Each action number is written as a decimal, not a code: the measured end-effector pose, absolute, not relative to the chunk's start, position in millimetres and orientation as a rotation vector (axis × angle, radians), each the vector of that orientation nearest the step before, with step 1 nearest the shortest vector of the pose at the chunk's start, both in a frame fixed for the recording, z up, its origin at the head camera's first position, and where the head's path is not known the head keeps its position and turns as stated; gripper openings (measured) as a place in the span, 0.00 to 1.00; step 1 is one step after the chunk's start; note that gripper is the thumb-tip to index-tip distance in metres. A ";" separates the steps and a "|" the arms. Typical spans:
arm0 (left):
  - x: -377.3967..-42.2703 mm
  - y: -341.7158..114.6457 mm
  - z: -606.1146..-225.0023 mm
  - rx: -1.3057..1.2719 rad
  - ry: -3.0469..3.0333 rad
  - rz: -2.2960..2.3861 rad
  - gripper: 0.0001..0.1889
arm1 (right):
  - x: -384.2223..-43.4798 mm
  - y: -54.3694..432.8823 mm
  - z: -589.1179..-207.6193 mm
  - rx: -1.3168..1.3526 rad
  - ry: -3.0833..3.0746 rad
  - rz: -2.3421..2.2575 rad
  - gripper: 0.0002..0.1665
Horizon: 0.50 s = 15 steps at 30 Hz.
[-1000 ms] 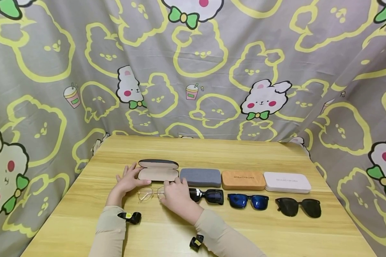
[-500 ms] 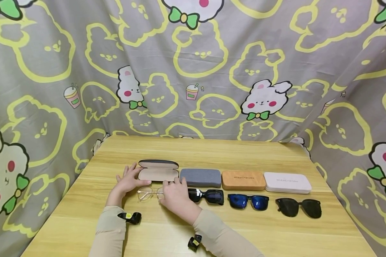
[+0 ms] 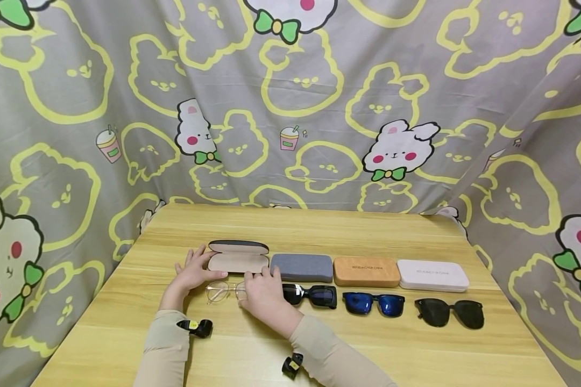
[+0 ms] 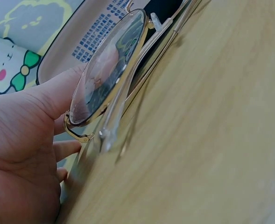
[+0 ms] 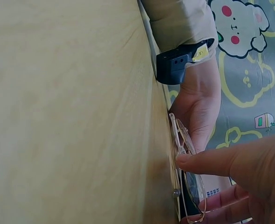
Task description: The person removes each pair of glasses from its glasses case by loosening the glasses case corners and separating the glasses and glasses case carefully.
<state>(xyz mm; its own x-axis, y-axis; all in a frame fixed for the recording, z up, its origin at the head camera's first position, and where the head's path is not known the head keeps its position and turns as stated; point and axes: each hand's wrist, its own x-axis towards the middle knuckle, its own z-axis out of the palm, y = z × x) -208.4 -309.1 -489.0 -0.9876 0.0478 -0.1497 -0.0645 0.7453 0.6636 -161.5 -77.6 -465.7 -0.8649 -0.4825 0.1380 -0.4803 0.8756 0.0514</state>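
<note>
My right hand (image 3: pixel 263 295) pinches thin metal-framed eyeglasses (image 3: pixel 219 292) at their right end. In the right wrist view, its thumb (image 5: pixel 198 162) presses the folded temples and the other fingers lie behind the lens. The glasses (image 4: pixel 110 70) stand on edge at the table, lenses toward the case. Behind them lies a dark glasses case (image 3: pixel 239 262) with its lid up and a beige lining; blue print shows inside. My left hand (image 3: pixel 193 274) rests against the case's left end, fingers spread and straight, thumb along the front edge.
To the right stand closed cases in a row: blue-grey (image 3: pixel 302 267), orange (image 3: pixel 366 271) and white (image 3: pixel 433 274). Before them lie black sunglasses (image 3: pixel 321 295), blue-lensed sunglasses (image 3: pixel 373 304) and dark sunglasses (image 3: pixel 450 313). A patterned curtain (image 3: pixel 300 107) surrounds the wooden table (image 3: pixel 252 349).
Over the past second my right hand and the eyeglasses have shifted slightly to the left, almost still in the last half second. My left hand and the case have stayed put.
</note>
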 end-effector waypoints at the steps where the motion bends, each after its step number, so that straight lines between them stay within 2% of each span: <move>1: -208.4 -309.1 -489.0 -0.014 2.786 1.069 0.50 | -161.3 -77.7 -465.6 0.748 -2.901 -0.023 0.36; 15: -208.8 -309.3 -488.8 -0.014 2.776 1.075 0.51 | -161.3 -77.2 -464.1 0.745 -2.889 -0.024 0.34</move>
<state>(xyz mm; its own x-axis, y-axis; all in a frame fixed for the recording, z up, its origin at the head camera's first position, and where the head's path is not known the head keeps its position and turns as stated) -208.8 -309.3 -488.8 -0.9865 0.0504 -0.1561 -0.0679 0.7409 0.6682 -161.3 -77.2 -464.1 -0.8636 -0.4817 0.1486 -0.4791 0.8760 0.0552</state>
